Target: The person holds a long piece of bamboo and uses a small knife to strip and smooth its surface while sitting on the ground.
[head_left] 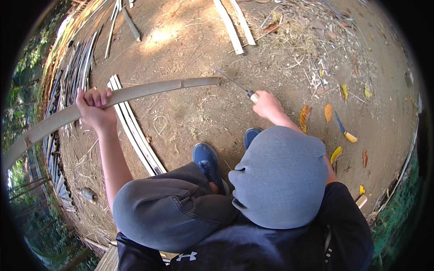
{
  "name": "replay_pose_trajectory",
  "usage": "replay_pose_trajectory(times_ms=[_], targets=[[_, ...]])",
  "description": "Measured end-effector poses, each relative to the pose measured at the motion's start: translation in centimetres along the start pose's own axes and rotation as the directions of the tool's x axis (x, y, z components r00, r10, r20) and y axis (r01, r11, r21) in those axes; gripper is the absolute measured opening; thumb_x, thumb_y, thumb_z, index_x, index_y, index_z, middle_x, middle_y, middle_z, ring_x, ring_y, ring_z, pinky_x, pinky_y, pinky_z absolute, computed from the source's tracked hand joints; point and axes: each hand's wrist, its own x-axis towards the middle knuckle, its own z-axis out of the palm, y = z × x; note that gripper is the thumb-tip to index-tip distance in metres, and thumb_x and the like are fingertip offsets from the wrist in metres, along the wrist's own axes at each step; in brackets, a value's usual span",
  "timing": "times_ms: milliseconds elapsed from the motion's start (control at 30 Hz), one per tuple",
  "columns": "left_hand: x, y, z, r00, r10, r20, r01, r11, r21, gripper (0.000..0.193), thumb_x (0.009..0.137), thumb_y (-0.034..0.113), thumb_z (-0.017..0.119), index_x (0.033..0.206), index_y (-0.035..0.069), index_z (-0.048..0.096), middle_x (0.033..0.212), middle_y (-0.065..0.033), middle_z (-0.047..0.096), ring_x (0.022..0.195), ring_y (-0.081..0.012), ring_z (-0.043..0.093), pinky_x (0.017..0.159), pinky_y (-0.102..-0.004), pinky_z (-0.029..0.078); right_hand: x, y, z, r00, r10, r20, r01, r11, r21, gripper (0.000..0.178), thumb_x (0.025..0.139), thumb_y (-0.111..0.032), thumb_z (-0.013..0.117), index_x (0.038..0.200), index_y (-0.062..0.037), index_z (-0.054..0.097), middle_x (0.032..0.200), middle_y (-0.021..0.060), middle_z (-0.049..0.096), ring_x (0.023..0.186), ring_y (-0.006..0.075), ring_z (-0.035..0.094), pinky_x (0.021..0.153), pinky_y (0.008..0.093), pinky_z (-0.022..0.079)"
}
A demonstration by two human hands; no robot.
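Observation:
A long split bamboo strip [149, 89] runs across from the left rim, its far end in front of my right hand. My left hand [96, 108] is closed around its middle, fingers over the top. In my right hand [267, 106] is a knife [235, 83] with a thin dark blade and a pale handle. The blade points up and left, its tip just beyond the strip's right end. Whether the blade touches the strip I cannot tell. Part of my right forearm is hidden behind my raised knee [280, 176].
Pale bamboo strips [133, 126] lie on the dirt by my left arm, with two more [230, 27] ahead. Many dark poles [79, 67] are stacked at the left. A second knife [346, 128] with a yellowish handle rests among fallen leaves at the right. My blue shoes [205, 160] stand below.

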Motion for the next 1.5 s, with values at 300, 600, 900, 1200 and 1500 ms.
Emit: replay_pose_trajectory(times_ms=[300, 600, 900, 1200, 1500], targets=[[0.6, 0.0, 0.0, 0.963, 0.184, -0.199, -0.179, 0.983, 0.042, 0.043, 0.107, 0.034, 0.043, 0.070, 0.014, 0.029, 0.059, 0.0018, 0.024, 0.054, -0.0125, 0.027, 0.057, -0.0328, 0.033, 2.2, -2.2, -2.1, 0.985, -0.116, -0.128, 0.124, 0.991, 0.058, 0.016, 0.082, -0.012, 0.067, 0.096, -0.0063, 0.062, 0.085, 0.0148, 0.068, 0.083, 0.0297, 0.068, 0.072, 0.0439, 0.051], [2.3, -1.7, -2.4, 0.969, 0.245, 0.022, -0.240, 0.961, -0.137, 0.039, 0.104, 0.048, 0.032, 0.088, 0.013, 0.038, 0.081, -0.0034, 0.040, 0.076, -0.0192, 0.041, 0.080, -0.0416, 0.042, 7.8, -1.2, 1.1, 0.988, 0.002, -0.153, -0.004, 1.000, -0.013, 0.022, 0.082, -0.012, 0.064, 0.103, -0.0075, 0.065, 0.099, 0.0176, 0.071, 0.096, 0.0354, 0.068, 0.082, 0.0458, 0.052], [2.8, -0.4, -1.6, 0.913, 0.386, 0.132, -0.405, 0.894, 0.192, 0.026, 0.100, 0.026, 0.061, 0.106, 0.004, 0.048, 0.091, -0.0167, 0.070, 0.080, -0.0319, 0.071, 0.080, -0.0406, 0.059, 7.9, -2.4, -0.5, 0.988, -0.056, -0.143, 0.049, 0.997, -0.054, 0.010, 0.084, -0.009, 0.063, 0.094, -0.0083, 0.064, 0.088, 0.0113, 0.069, 0.084, 0.0261, 0.068, 0.076, 0.0441, 0.051], [1.8, -0.1, 0.1, 0.914, 0.398, 0.080, -0.400, 0.917, 0.000, 0.038, 0.098, 0.045, 0.056, 0.091, 0.010, 0.044, 0.070, -0.0068, 0.050, 0.064, -0.0255, 0.055, 0.070, -0.0464, 0.053, 2.3, -12.5, -2.8, 0.944, -0.320, 0.076, 0.297, 0.929, 0.221, 0.009, 0.085, -0.008, 0.062, 0.082, -0.0068, 0.053, 0.071, 0.0032, 0.056, 0.063, 0.0170, 0.058, 0.058, 0.0362, 0.047], [0.6, -0.4, 1.0, 0.938, 0.313, -0.151, -0.305, 0.949, 0.075, 0.041, 0.102, 0.047, 0.052, 0.081, 0.015, 0.037, 0.062, 0.0020, 0.031, 0.056, -0.0126, 0.034, 0.054, -0.0313, 0.038, 2.6, -12.5, 1.3, 0.947, -0.310, 0.079, 0.277, 0.918, 0.285, 0.015, 0.081, -0.009, 0.065, 0.094, -0.0031, 0.060, 0.071, 0.0090, 0.061, 0.065, 0.0209, 0.064, 0.057, 0.0382, 0.050]])
